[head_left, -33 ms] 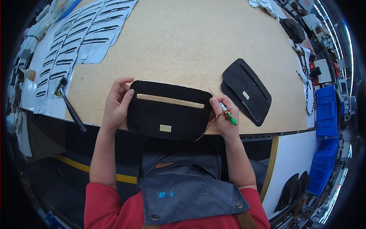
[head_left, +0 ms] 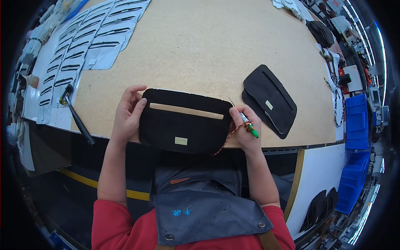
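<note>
A black fabric bag panel (head_left: 183, 127) is held up at the table's near edge. It has rounded corners, a long slot showing tan, and a small pale label (head_left: 181, 141) near its bottom. My left hand (head_left: 130, 110) pinches its upper left edge, thumb in front. At the panel's right edge, my right hand (head_left: 249, 125) has its fingers closed round a slim awl (head_left: 245, 118) with a thin pointed tip and a white-and-green handle. An orange-and-black cord (head_left: 227, 141) hangs from the handle across the panel's lower right corner. Whether the right fingertips also grip the panel is unclear.
Two overlapping black panels (head_left: 273, 102) lie to the right on the tan table (head_left: 183, 50). A hammer (head_left: 79, 116) rests at the left edge by rows of pale slotted pieces (head_left: 83, 46). Blue bins (head_left: 356, 121) and a dark stack (head_left: 320, 33) are at right.
</note>
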The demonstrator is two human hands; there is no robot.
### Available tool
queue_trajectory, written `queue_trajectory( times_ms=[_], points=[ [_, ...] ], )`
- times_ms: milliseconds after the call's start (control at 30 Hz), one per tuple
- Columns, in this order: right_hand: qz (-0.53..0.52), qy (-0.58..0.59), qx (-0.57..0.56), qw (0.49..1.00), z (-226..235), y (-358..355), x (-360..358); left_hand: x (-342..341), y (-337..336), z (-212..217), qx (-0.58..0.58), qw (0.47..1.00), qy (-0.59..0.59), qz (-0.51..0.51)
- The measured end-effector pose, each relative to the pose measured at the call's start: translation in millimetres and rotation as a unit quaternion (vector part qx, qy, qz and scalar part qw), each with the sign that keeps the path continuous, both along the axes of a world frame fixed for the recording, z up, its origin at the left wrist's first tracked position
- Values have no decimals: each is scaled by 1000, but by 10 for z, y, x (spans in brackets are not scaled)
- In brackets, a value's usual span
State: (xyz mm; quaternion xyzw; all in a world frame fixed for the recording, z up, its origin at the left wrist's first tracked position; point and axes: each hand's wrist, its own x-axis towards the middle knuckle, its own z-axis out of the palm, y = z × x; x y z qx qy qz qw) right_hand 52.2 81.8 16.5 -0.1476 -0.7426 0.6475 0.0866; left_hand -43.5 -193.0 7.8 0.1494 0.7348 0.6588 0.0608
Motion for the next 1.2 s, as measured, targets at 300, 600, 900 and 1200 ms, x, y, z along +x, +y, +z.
queue_trajectory(
  times_ms=[300, 600, 900, 1200],
  points=[
    [-8, 16, 29, 999, -109, 11, 7, -16, 14, -22, -7, 1000, -6, 17],
    [-2, 56, 54, 997, -131, -15, 15, -38, 5, -99, 27, 999, 1, 25],
    [11, 236, 191, 953, 182, -28, -86, -41, -109, 243, 66, 977, 192, 63],
    [210, 225, 322, 895, -26, 11, 256, 351, -265, 324, -21, 997, 81, -5]
  ],
)
